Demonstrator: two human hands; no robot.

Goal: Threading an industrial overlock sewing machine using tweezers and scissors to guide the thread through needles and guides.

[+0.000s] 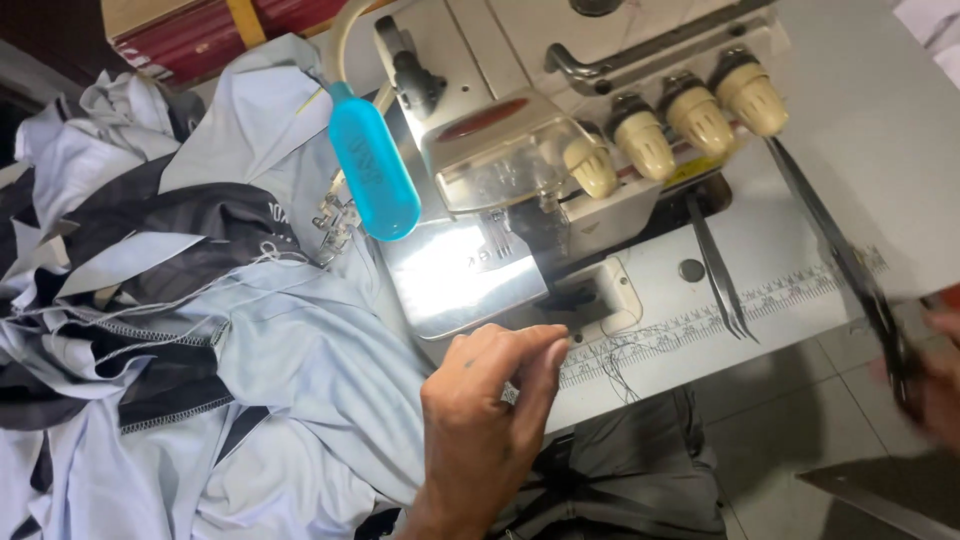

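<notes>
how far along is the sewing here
Looks done: stitched seams show on the grey and black fabric piled left of the overlock machine. In hand: the left hand pinches loose threads at the machine's front, and the right hand, blurred, holds long scissors. Left: those threads look uncut, and no fabric sits under the presser foot.

I see open room on the bare white table (790,255) right of the sewing machine (520,150), broken only by tweezers (722,275) lying flat. My left hand (490,420) fills the gap at the machine's front edge. A blue lamp head (372,175) hangs low over the needle area. Heaped grey and black fabric (180,330) blocks the whole left side. My right hand (935,385), blurred, holds scissors (850,270) across the right edge.
</notes>
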